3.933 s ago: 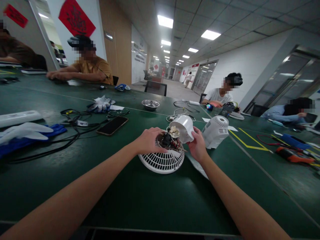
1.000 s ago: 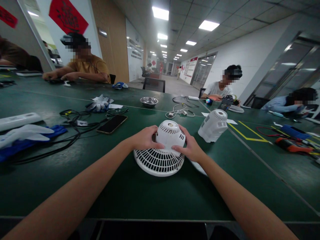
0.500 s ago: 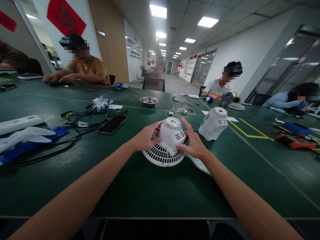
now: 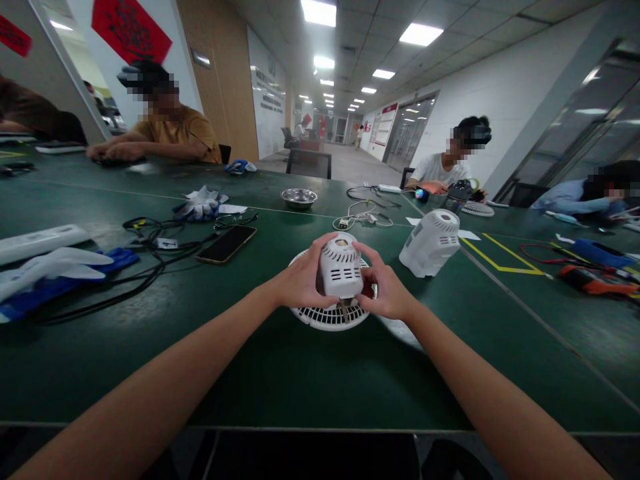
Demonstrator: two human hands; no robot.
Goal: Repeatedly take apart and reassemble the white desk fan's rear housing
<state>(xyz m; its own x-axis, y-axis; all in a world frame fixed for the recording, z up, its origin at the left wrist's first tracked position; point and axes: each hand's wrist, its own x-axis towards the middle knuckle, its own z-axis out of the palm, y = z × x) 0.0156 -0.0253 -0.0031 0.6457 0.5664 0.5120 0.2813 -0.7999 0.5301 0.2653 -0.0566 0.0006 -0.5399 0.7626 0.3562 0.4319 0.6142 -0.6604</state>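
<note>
white vented housing (image 4: 342, 272) sits btwn both hands, above the round white grille (image 4: 327, 319) on the green worktop (image 4: 310, 380). l hand (image 4: 306, 275) has its grip on the housing's left side, thumb low near the bottom edge; r hand (image 4: 384, 287) grips the right side w/ thumb & fingers. metal bit (image 4: 345, 311) pokes out under the housing. 2nd white housing (image 4: 431, 244) stands to the right, apart from r hand; phone (image 4: 227, 244) lies off left.

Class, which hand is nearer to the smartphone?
Left. The left hand is right of the smartphone, on the white vented cover; the right hand is farther right, on the cover's other side.
</note>
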